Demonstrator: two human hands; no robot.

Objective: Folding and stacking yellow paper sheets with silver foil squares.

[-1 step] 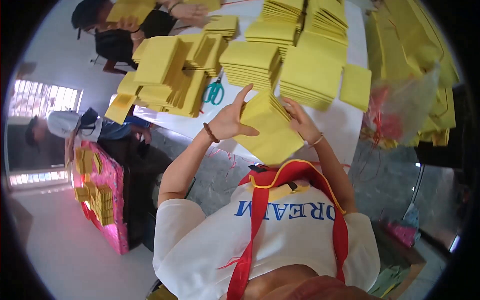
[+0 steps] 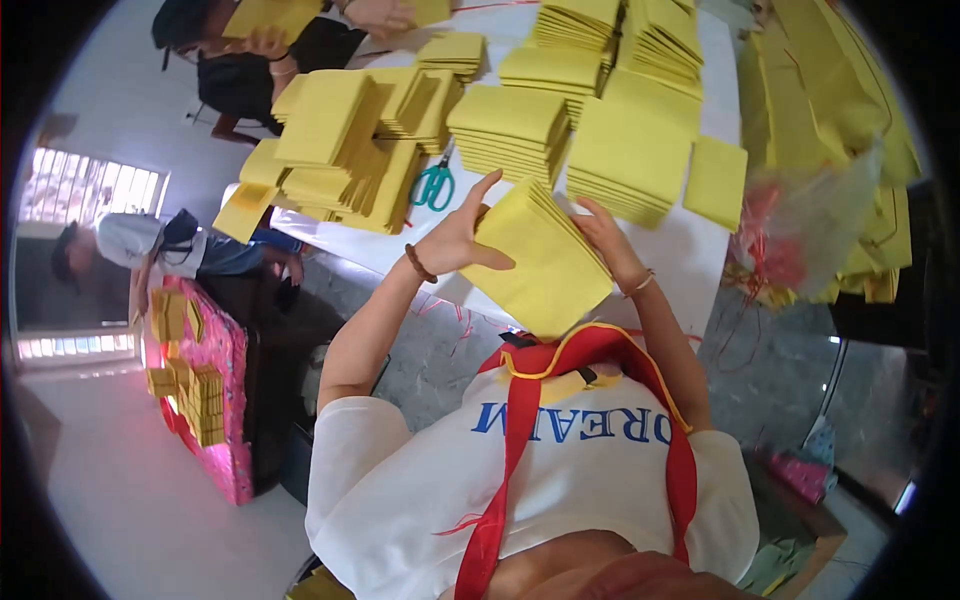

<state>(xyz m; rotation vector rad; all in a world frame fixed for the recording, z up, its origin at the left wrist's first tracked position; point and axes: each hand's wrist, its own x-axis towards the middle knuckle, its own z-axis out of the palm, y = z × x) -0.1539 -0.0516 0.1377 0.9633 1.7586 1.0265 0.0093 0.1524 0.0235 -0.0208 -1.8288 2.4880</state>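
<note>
A small stack of folded yellow sheets (image 2: 540, 265), cloth or paper, is held between my hands just over the table's near edge. It stands aslant, with its layered edges along the upper right. My left hand (image 2: 455, 240) grips the left side, its thumb lying across the front face and its index finger stretched away. Against the right side presses my right hand (image 2: 612, 248), its fingers along the layered edge. Beyond the held stack lie a yellow stack (image 2: 508, 130) and a wider one (image 2: 632, 155). Green-handled scissors (image 2: 434, 187) rest left of my left hand.
More yellow stacks (image 2: 330, 130) crowd the left of the white table (image 2: 690, 255). At the right hang large yellow sheets (image 2: 800, 90) beside a clear plastic bag (image 2: 800, 220) with red cords. One person (image 2: 285, 85) handles yellow pieces at the far left; another (image 2: 150, 245) stands near a pink-covered table (image 2: 235, 400).
The held stack has tilted slightly, showing more of its front face, and its layers look closer together. The surroundings have shifted a little to the right in view.
</note>
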